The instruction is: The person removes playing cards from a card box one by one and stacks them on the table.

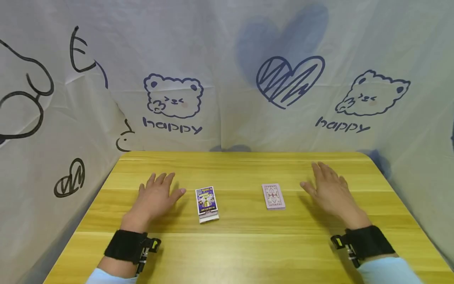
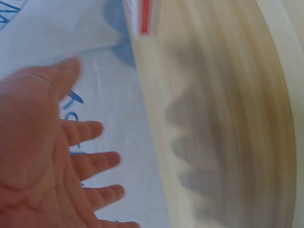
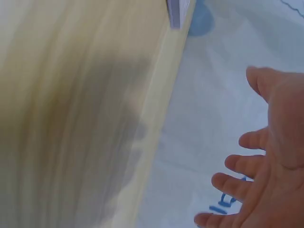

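A purple-and-white card box (image 1: 207, 202) lies on the table left of the middle, its pale near end towards me. To its right lies a deck of playing cards (image 1: 273, 196), squared up, with an ornate pink-and-white back on top. My left hand (image 1: 156, 198) hovers left of the box, fingers spread and holding nothing. On the other side, my right hand (image 1: 330, 192) is held to the right of the deck, empty, its thumb pointing towards the cards. At the top of the left wrist view shows a red-striped end of the box (image 2: 145, 16); the right wrist view catches the deck's edge (image 3: 175, 14).
The wood-grain table (image 1: 230, 256) has rounded far corners. A pale cloth (image 1: 227, 47) with drawn bears and hearts hangs behind it and along both sides. A black strap with a small camera sits on each wrist (image 1: 124, 245).
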Demonstrator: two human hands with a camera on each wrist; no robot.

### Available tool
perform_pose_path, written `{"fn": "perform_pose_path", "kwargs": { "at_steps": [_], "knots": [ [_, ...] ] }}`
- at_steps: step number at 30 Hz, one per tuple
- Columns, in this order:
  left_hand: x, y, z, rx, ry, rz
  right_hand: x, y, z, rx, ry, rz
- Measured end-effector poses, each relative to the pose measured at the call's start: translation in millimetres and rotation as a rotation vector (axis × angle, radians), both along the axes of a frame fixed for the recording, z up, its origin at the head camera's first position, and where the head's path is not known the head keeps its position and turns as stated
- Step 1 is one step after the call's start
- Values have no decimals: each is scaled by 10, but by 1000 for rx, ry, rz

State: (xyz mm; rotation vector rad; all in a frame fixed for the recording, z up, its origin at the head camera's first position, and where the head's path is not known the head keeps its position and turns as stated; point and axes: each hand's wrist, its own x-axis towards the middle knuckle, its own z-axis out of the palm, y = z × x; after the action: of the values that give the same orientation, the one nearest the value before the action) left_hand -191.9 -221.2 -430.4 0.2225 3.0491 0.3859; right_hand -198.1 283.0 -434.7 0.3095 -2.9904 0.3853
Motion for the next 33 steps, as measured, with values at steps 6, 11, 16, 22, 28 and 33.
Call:
{"fn": "perform_pose_path", "kwargs": {
  "at_steps": [6,11,16,22,28,33],
  "knots": [
    [75,235,10,122,-81,-62,106,-268,-42,-45,112,35],
    [54,427,-69,254,-195,-93,212,-622,-92,-70,154,98],
    [-8,601,-150,284,-228,-110,312,-1062,-134,-93,164,212],
    [-56,762,-183,222,-220,-126,366,-1424,-169,-147,105,264],
    [-69,860,-209,231,-209,-75,350,-1600,-197,-236,67,254],
    [-36,980,-139,401,-240,-27,344,-1732,-157,-571,-129,175]
  ]
}}
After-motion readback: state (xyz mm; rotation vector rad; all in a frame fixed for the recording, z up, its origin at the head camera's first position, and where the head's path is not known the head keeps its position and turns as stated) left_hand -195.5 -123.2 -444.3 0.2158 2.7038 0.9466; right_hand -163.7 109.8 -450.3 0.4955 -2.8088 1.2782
